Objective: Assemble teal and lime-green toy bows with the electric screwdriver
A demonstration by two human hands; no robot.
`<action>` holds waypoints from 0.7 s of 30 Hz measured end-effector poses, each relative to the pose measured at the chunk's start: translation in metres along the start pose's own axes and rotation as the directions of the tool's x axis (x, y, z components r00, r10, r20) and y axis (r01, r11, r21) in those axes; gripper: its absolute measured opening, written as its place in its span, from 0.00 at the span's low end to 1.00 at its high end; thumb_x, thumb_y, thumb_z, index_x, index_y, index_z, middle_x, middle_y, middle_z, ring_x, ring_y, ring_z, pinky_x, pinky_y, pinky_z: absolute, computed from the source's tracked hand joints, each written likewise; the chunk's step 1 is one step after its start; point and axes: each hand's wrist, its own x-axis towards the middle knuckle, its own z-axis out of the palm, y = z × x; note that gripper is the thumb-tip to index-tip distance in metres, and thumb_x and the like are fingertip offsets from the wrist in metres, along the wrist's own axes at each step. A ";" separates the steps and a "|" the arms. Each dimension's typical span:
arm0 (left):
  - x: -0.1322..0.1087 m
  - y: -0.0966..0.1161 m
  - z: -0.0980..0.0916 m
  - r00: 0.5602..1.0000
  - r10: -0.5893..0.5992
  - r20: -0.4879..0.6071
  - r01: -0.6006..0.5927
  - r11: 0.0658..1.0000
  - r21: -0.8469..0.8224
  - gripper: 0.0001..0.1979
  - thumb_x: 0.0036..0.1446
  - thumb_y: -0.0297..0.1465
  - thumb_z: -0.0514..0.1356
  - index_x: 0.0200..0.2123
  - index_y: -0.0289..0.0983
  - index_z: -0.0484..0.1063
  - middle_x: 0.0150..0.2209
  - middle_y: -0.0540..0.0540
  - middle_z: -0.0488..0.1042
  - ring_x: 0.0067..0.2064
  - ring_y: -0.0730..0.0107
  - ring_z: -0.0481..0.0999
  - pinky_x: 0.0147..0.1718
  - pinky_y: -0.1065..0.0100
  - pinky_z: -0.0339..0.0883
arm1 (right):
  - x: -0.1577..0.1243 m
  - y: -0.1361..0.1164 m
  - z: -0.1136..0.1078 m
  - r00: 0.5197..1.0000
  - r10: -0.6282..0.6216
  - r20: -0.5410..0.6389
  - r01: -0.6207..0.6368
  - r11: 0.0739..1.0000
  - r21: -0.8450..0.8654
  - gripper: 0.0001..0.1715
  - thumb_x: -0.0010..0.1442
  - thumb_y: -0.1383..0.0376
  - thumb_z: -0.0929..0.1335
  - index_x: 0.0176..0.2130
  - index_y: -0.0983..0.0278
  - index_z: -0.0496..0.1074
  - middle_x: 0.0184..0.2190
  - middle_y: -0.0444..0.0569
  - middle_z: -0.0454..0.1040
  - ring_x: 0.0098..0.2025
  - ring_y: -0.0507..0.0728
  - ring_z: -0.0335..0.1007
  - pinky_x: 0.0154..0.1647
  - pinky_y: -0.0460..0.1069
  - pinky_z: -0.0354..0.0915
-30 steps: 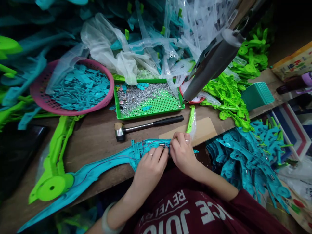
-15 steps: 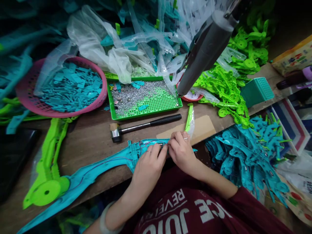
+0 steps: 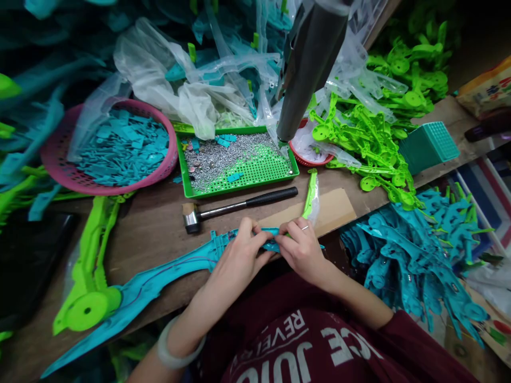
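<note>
Blue plastic shell [image 3: 162, 276], long, blade-shaped, open hollow side up. Lies diagonally on the wooden bench [image 3: 157, 234], along its front edge, pointed tip at lower left, handle section toward the middle right. Blade gently curved, edge notched in places. Thin purplish wire [image 3: 179, 261] runs loose along the inside of the blade, up to the ribbed crosspiece [image 3: 214, 248], where the shell widens. Handle section past that mostly covered; blue interior visible in a short gap, details too small to tell. Small blue point sticks out at the far right.
</note>
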 end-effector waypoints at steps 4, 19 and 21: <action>0.001 -0.001 -0.001 1.000 -0.005 0.028 0.005 1.000 0.002 0.06 0.59 0.27 0.63 0.40 0.38 0.72 0.40 0.49 0.61 0.33 0.72 0.70 0.31 0.69 0.69 | -0.002 -0.002 -0.001 1.000 0.024 -0.003 -0.023 0.998 0.066 0.09 0.65 0.72 0.66 0.40 0.66 0.76 0.38 0.52 0.74 0.42 0.58 0.59 0.46 0.54 0.60; 0.008 0.000 -0.007 0.960 -0.121 0.253 0.099 0.990 0.099 0.07 0.62 0.28 0.60 0.45 0.38 0.71 0.44 0.46 0.63 0.39 0.65 0.75 0.36 0.65 0.71 | -0.011 -0.025 0.008 0.973 0.226 0.046 -0.226 0.974 -0.005 0.13 0.65 0.73 0.64 0.44 0.64 0.75 0.45 0.52 0.74 0.47 0.61 0.62 0.51 0.58 0.61; 0.009 0.004 -0.009 0.953 -0.141 0.267 0.110 0.986 0.128 0.08 0.62 0.27 0.60 0.44 0.38 0.71 0.45 0.46 0.64 0.39 0.66 0.76 0.37 0.66 0.72 | -0.013 -0.028 0.008 0.978 0.207 0.020 -0.207 0.978 0.015 0.13 0.65 0.73 0.64 0.46 0.64 0.74 0.47 0.54 0.74 0.48 0.62 0.63 0.51 0.58 0.63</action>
